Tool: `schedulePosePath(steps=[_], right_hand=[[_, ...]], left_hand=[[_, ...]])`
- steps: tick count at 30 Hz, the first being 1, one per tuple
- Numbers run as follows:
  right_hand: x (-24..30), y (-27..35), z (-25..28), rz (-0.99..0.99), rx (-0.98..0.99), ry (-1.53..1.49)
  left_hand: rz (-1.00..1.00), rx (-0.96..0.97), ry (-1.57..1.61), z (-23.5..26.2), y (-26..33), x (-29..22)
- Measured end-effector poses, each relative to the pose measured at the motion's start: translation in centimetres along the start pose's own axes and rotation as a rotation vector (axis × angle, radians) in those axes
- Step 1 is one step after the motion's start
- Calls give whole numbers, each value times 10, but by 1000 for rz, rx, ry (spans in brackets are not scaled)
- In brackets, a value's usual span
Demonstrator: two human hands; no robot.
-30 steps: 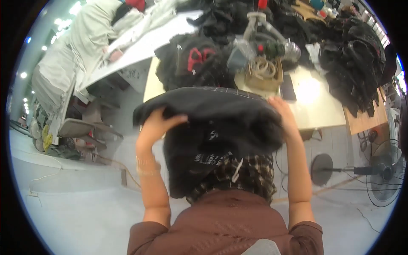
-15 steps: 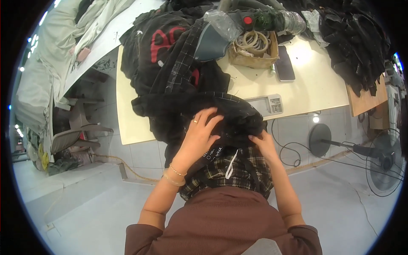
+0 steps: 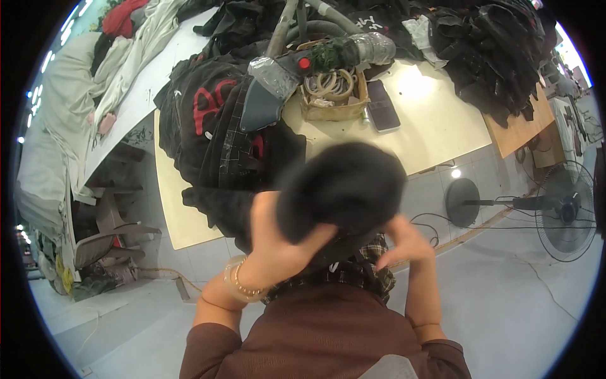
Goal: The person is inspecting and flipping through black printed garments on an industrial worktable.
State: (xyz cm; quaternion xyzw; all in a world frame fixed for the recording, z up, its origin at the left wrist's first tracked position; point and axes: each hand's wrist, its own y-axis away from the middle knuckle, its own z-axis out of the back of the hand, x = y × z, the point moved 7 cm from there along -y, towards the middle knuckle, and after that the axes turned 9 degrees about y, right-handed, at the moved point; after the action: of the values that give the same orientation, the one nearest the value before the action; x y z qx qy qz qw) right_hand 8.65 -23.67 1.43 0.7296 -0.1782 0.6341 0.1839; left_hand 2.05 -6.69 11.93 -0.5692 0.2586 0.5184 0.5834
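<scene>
A dark, bunched-up garment [image 3: 344, 186] is held in front of my chest, blurred by motion. My left hand [image 3: 278, 237] grips it from below and to the left, a bracelet on the wrist. My right hand [image 3: 404, 243] holds its lower right edge, fingers curled on the cloth. A plaid piece [image 3: 353, 275] hangs under the bundle against my brown top. Just beyond lies a black garment with red print [image 3: 208, 120] on the cream table [image 3: 435, 132].
On the table stand a small box of rings and bands [image 3: 331, 95], a phone [image 3: 383, 106] and a green handheld tool with hoses [image 3: 328, 54]. Dark clothes pile [image 3: 499, 50] at the back right. A floor fan [image 3: 562, 205] stands right; chairs [image 3: 95, 246] at left.
The garment, spread wide between raised hands a second ago, has been gathered into a tight bundle and pulled toward my chest. Both hands moved inward and down.
</scene>
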Motion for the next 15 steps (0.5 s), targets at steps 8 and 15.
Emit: schedulePosePath(steps=[8,15], right_hand=[[-28,-17,-99,173,-4,278],[-5,1,-45,-168,-134,32]], left_hand=[[319,-991,652,61,71,-14],[198,-1202,295,117,89,-36]])
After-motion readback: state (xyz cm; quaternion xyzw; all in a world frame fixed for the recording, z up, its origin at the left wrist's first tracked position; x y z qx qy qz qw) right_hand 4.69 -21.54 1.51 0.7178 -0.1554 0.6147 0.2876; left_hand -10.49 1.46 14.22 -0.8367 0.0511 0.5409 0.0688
